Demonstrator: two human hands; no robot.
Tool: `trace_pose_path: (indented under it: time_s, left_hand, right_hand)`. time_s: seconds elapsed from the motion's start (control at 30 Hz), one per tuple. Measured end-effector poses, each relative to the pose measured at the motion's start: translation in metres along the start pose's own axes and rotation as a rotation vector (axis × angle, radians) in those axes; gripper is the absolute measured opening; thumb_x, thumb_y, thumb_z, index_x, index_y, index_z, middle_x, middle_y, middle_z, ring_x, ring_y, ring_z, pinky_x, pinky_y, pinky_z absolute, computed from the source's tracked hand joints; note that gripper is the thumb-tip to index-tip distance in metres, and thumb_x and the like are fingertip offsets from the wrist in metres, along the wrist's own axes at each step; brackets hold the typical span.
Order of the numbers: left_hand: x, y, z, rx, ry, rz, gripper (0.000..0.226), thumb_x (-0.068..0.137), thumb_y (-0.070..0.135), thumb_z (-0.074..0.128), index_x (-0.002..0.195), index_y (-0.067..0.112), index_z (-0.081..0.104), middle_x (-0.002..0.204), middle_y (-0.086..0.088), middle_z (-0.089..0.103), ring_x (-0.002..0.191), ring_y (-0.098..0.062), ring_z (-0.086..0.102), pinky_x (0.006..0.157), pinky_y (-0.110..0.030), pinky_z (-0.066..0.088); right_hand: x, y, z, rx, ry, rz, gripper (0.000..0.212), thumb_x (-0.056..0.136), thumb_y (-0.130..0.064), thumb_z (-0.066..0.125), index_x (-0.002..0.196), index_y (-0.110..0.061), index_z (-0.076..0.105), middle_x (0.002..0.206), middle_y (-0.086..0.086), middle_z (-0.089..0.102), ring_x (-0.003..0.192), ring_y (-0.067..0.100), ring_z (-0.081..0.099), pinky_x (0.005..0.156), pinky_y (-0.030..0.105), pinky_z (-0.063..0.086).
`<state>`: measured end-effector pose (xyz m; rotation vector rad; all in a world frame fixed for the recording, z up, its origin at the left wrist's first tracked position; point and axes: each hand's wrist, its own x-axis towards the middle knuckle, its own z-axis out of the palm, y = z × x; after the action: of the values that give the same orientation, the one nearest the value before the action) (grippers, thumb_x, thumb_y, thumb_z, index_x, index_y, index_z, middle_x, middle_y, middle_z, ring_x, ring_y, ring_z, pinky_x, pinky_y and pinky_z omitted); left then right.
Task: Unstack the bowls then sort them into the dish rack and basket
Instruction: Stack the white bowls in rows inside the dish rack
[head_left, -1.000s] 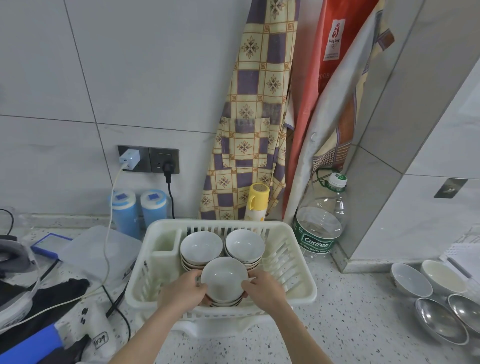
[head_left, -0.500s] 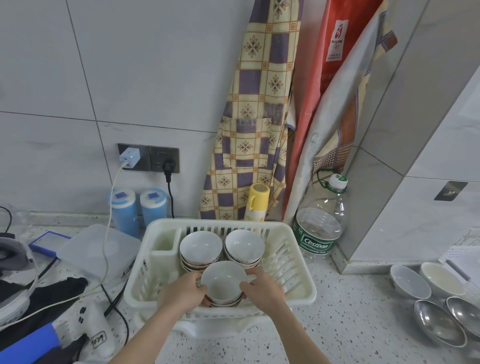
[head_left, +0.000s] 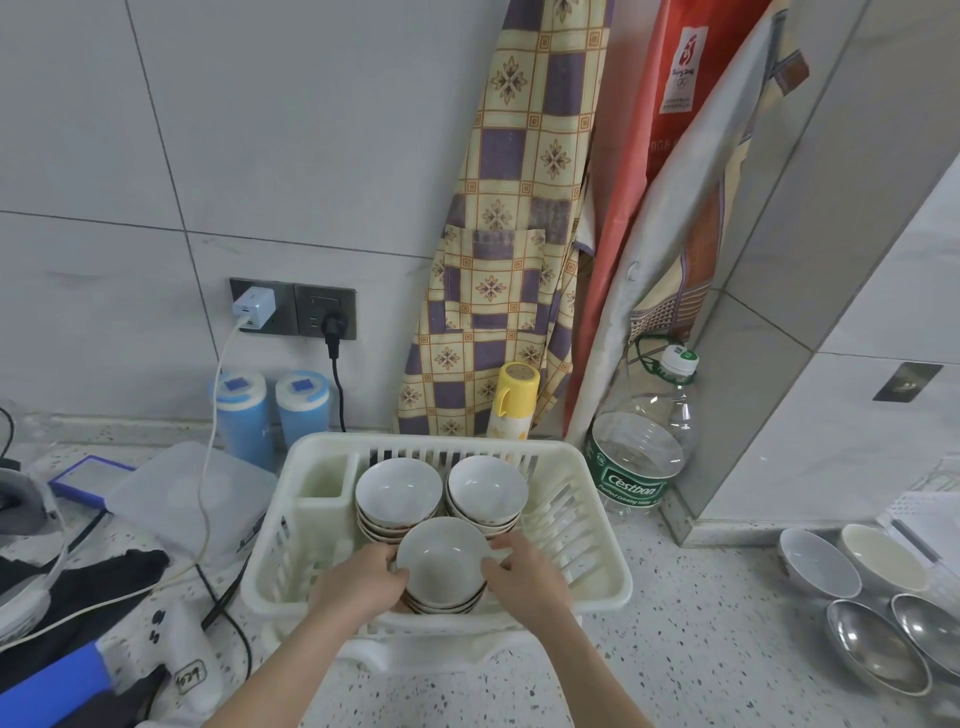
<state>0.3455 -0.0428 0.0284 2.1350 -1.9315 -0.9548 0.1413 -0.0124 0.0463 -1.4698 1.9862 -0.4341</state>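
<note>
Here my left hand and my right hand grip the near stack of bowls from either side, fingers curled around the rim of the top bowl, thumbs at its near edge. That stack sits at the front of the white dish rack, which rests on the speckled tabletop. Behind it, inside the rack, stand two more stacks: the left stack just beside the rack's small cup compartment, and the right stack touching it on the other side. I count perhaps three bowls under my hands, though my fingers hide the lower rims. Off to the right on the tabletop lie two white bowls and, nearer me, two metal bowls, well apart from the rack. Behind the rack a yellow-capped bottle stands against a checked apron, and a large water bottle sits just beside the rack's far right corner. To the left, two blue canisters stand under the wall socket, with a white charger cable trailing across a clear plastic lid.
</note>
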Motion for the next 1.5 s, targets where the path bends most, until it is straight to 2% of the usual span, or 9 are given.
trace_pose_path:
  time_s: [0.13,0.37,0.57,0.83,0.97,1.17,1.27,1.37,1.5]
  left_hand:
    - [0.005,-0.001,0.000,-0.048,-0.040,-0.038,0.016,0.087,0.042,0.046,0.099,0.036,0.055,0.081,0.014,0.070,0.084,-0.011,0.066,0.077,-0.026,0.051]
    - [0.010,-0.005,0.002,-0.088,-0.057,-0.053,0.010,0.083,0.043,0.047,0.076,0.036,0.045,0.076,0.012,0.070,0.077,-0.010,0.067,0.072,-0.026,0.049]
    - [0.009,-0.003,0.002,-0.068,-0.023,-0.063,0.011,0.082,0.041,0.046,0.072,0.040,0.051,0.073,0.021,0.064,0.075,-0.004,0.061,0.064,-0.025,0.041]
    - [0.006,-0.004,0.003,-0.130,0.028,-0.073,0.006,0.083,0.046,0.047,0.082,0.051,0.050,0.075,0.026,0.058,0.080,-0.010,0.061,0.072,-0.030,0.042]
    - [0.005,-0.007,0.005,-0.188,0.071,-0.081,0.024,0.085,0.046,0.046,0.104,0.043,0.060,0.068,0.013,0.071,0.073,-0.011,0.069,0.070,-0.029,0.049]
    - [-0.014,0.002,0.007,-0.179,0.346,-0.098,0.029,0.097,0.041,0.048,0.122,0.034,0.060,0.113,0.010,0.069,0.089,-0.011,0.061,0.070,-0.029,0.041]
    - [-0.032,0.017,0.014,-0.406,0.533,-0.024,0.023,0.097,0.026,0.055,0.119,0.026,0.063,0.102,0.010,0.069,0.098,-0.014,0.062,0.076,-0.032,0.042]
    - [-0.056,0.050,0.029,-0.685,0.651,0.001,0.017,0.094,0.017,0.059,0.108,0.025,0.064,0.096,0.022,0.066,0.101,-0.014,0.062,0.082,-0.030,0.042]
    - [-0.093,0.117,0.079,-0.923,0.713,0.019,0.029,0.096,0.010,0.053,0.099,0.038,0.062,0.092,0.012,0.073,0.085,-0.004,0.064,0.076,-0.025,0.046]
  right_hand:
    - [0.004,-0.001,0.001,0.025,0.081,0.103,0.029,0.091,-0.034,0.040,0.104,-0.021,0.062,0.095,-0.004,0.071,0.090,0.018,0.064,0.076,0.031,0.050]
    - [0.019,-0.006,0.003,-0.071,-0.161,0.180,0.033,0.086,-0.025,0.034,0.070,-0.019,0.062,0.085,-0.006,0.076,0.084,0.020,0.064,0.084,0.034,0.046]
    - [0.024,-0.002,0.004,-0.122,-0.236,0.151,0.030,0.087,-0.019,0.043,0.060,-0.021,0.057,0.071,-0.007,0.068,0.067,0.016,0.060,0.070,0.029,0.041]
    - [0.019,-0.006,0.001,-0.016,-0.231,0.200,0.030,0.079,-0.025,0.038,0.066,-0.019,0.064,0.090,0.002,0.076,0.085,0.023,0.067,0.083,0.034,0.047]
    - [0.018,-0.003,0.005,-0.010,-0.080,0.205,0.036,0.089,-0.024,0.035,0.086,-0.011,0.069,0.085,0.002,0.069,0.073,0.020,0.057,0.060,0.030,0.035]
    - [0.010,0.003,0.001,0.189,0.113,0.093,0.032,0.096,-0.024,0.035,0.072,-0.013,0.054,0.074,-0.002,0.061,0.067,0.017,0.053,0.061,0.030,0.037]
    - [0.001,0.013,-0.010,0.484,0.037,-0.090,0.025,0.097,-0.022,0.041,0.092,-0.018,0.065,0.085,-0.004,0.073,0.075,0.011,0.062,0.065,0.026,0.044]
    - [-0.010,0.037,-0.037,0.879,-0.152,-0.201,0.028,0.097,-0.010,0.043,0.100,-0.022,0.068,0.080,-0.003,0.074,0.054,0.005,0.049,0.056,0.019,0.042]
    - [-0.024,0.100,-0.090,0.946,-0.206,-0.217,0.031,0.098,-0.005,0.040,0.102,-0.020,0.066,0.070,-0.002,0.072,0.046,0.006,0.043,0.049,0.017,0.040]
